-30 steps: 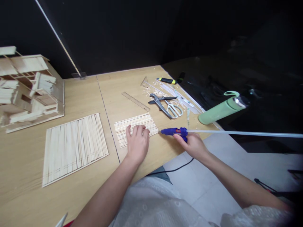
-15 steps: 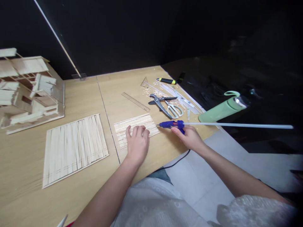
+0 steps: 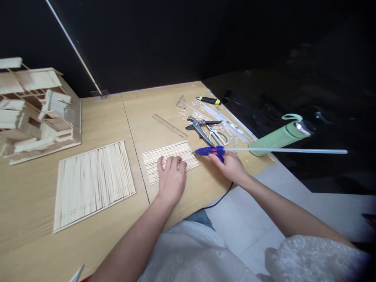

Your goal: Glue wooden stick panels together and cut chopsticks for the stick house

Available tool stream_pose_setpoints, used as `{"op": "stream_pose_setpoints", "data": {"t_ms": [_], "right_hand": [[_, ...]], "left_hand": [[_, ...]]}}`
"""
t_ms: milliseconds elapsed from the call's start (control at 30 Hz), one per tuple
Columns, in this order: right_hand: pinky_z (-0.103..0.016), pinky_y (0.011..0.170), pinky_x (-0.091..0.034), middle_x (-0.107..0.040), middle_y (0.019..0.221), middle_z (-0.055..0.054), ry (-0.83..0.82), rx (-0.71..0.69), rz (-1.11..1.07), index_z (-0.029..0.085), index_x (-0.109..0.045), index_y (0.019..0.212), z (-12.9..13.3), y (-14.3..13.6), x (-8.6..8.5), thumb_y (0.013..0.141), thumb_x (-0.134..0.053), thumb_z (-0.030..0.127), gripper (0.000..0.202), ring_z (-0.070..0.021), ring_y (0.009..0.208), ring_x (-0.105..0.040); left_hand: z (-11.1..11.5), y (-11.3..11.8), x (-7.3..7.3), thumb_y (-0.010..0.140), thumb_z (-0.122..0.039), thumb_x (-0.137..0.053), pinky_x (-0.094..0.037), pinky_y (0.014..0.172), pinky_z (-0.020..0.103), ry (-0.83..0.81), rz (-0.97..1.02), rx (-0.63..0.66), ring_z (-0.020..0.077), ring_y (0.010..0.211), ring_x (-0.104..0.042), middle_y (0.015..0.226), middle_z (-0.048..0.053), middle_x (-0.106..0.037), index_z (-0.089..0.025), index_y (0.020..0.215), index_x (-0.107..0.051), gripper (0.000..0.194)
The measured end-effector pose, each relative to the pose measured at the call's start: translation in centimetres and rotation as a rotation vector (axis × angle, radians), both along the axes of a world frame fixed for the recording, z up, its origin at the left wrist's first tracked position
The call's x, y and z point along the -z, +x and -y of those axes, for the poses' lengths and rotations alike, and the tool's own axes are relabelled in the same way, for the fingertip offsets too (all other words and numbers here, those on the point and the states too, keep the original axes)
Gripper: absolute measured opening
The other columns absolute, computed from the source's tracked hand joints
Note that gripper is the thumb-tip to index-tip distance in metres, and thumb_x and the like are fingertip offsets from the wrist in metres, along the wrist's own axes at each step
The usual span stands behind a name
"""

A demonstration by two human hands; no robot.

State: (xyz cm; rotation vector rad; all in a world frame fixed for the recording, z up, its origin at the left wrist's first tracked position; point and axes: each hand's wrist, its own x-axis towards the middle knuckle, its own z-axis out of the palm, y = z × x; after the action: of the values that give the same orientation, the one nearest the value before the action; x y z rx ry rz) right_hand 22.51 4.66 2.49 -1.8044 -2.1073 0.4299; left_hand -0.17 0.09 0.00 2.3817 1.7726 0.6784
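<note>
My left hand point(image 3: 172, 178) rests on a small panel of thin wooden sticks point(image 3: 164, 152), its bent fingers spread over the surface. A blue hot glue gun point(image 3: 205, 150) is gripped in my right hand point(image 3: 233, 167). Its nozzle points left, at the right edge of the small panel; whether it touches cannot be made out. Out of the gun's back sticks a long translucent glue stick point(image 3: 293, 150), reaching right past the table edge. To the left lies a larger panel of wooden sticks point(image 3: 95, 186), flat on the table.
A wooden model house point(image 3: 44, 113) stands at far left. Behind the small panel lie a clear ruler point(image 3: 169, 126), pliers point(image 3: 199, 129), scissors point(image 3: 219, 135), a yellow-black cutter point(image 3: 209, 100) and wood scraps. A green bottle point(image 3: 279, 139) lies tilted at the right edge. A black cord point(image 3: 221, 201) hangs below.
My right hand has shifted the glue gun slightly left, bringing its nozzle to the panel's right edge. The left hand stays on the panel. The view has shifted a little.
</note>
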Motion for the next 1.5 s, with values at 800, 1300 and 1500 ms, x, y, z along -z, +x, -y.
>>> {"op": "stream_pose_setpoints", "data": {"t_ms": [800, 1300, 1500], "right_hand": [[-0.032, 0.072, -0.054, -0.078, 0.086, -0.007, 0.004, -0.007, -0.048, 0.02, -0.078, 0.095, 1.9, 0.9, -1.0, 0.093, -0.047, 0.05, 0.043, -0.0266, 0.083, -0.073], [-0.032, 0.075, -0.05, -0.076, 0.084, -0.009, -0.031, 0.023, -0.056, 0.018, -0.076, 0.1, -2.8, -1.3, -0.3, 0.094, -0.043, 0.054, 0.048, -0.0274, 0.09, -0.071], [-0.033, 0.081, -0.051, -0.076, 0.097, -0.01, 0.011, 0.007, -0.021, 0.019, -0.076, 0.103, -3.9, -1.9, -0.1, 0.095, -0.045, 0.049, 0.044, -0.0271, 0.095, -0.07]], "left_hand": [[0.0, 0.1, 0.2, 0.092, -0.017, -0.05, -0.023, 0.111, 0.056, 0.01, 0.001, 0.003, 0.0234, 0.107, -0.056, 0.111, 0.007, -0.066, -0.022, 0.096, -0.064, 0.015], [0.0, 0.0, 0.1, 0.091, -0.018, -0.054, -0.024, 0.111, 0.056, 0.004, -0.012, -0.009, 0.024, 0.106, -0.056, 0.111, 0.008, -0.066, -0.022, 0.095, -0.065, 0.012], [0.0, -0.1, 0.1, 0.091, -0.018, -0.052, -0.025, 0.11, 0.056, 0.014, -0.028, -0.004, 0.0241, 0.106, -0.056, 0.112, 0.008, -0.066, -0.022, 0.095, -0.065, 0.014]]}}
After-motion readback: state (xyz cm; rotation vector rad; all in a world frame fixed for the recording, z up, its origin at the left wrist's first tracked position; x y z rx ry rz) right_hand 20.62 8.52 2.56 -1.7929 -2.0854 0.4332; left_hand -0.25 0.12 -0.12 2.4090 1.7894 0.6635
